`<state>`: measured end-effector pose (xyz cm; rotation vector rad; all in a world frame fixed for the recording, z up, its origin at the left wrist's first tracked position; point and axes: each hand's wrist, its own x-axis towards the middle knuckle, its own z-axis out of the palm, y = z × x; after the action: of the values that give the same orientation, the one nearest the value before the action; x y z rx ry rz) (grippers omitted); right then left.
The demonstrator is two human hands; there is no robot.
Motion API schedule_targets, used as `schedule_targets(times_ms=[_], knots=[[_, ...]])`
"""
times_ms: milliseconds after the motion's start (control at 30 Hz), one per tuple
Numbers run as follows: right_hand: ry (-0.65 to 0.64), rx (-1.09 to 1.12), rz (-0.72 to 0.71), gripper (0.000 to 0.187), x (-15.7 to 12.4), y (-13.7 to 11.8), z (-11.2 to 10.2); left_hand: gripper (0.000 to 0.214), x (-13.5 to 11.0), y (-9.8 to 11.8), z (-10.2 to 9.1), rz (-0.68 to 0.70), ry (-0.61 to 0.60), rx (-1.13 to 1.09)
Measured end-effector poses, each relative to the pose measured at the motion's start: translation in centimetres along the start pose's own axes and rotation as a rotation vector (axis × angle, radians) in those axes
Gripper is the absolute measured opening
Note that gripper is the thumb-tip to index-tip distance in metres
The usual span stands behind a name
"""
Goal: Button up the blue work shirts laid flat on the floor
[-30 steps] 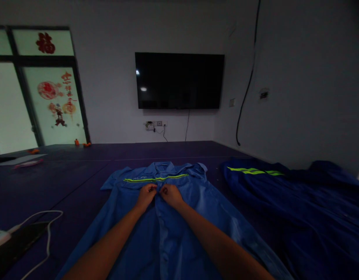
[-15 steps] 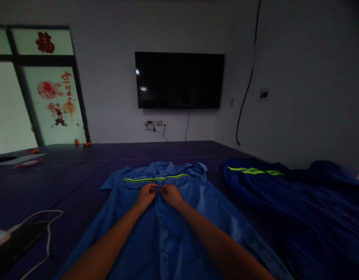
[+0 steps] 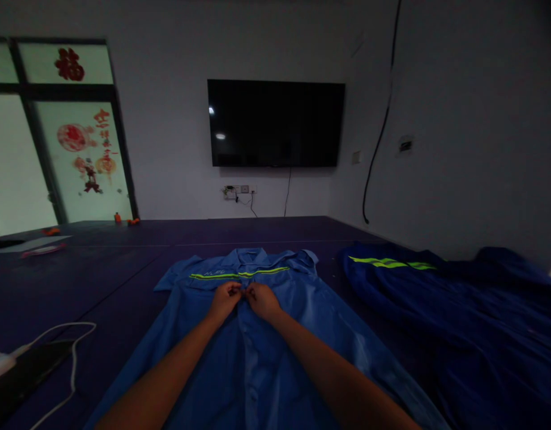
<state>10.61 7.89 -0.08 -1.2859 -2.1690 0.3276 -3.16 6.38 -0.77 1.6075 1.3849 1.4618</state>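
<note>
A blue work shirt (image 3: pixel 284 334) with a yellow-green stripe across the chest lies spread face up, its collar pointing away from me. My left hand (image 3: pixel 225 300) and my right hand (image 3: pixel 261 300) meet at its front placket, just below the stripe. The fingers of both are curled and pinch the placket's edges, fingertips almost touching. Any button between them is too small and dark to make out. Below the hands the placket runs on toward me.
A darker blue garment (image 3: pixel 436 316) with a similar stripe lies heaped at the right on the purple surface (image 3: pixel 123 263). At the lower left, a white cable (image 3: pixel 73 358) leads from a white plug block (image 3: pixel 0 364) beside a dark flat object. A television (image 3: pixel 275 123) hangs ahead.
My left hand has shifted slightly right, so its fingertips are closer to those of my right hand at the placket. The shirt lies as before.
</note>
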Motion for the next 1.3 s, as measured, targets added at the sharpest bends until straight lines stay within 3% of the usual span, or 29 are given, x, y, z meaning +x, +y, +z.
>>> schedule_targets(times_ms=[833, 1133, 1300], knots=[[-0.039, -0.091, -0.062, 0.015, -0.5, -0.8, -0.5, 0.024, 0.1, -0.1, -0.3, 0.002, 0.057, 0.175], [-0.052, 0.053, -0.047, 0.014, -0.1, -0.1, -0.3, 0.022, 0.2, -0.2, -0.3, 0.025, 0.110, 0.075], [-0.050, 0.145, -0.045, 0.017, 0.4, 0.6, 0.0, 0.017, 0.1, 0.0, -0.2, 0.040, 0.075, 0.008]])
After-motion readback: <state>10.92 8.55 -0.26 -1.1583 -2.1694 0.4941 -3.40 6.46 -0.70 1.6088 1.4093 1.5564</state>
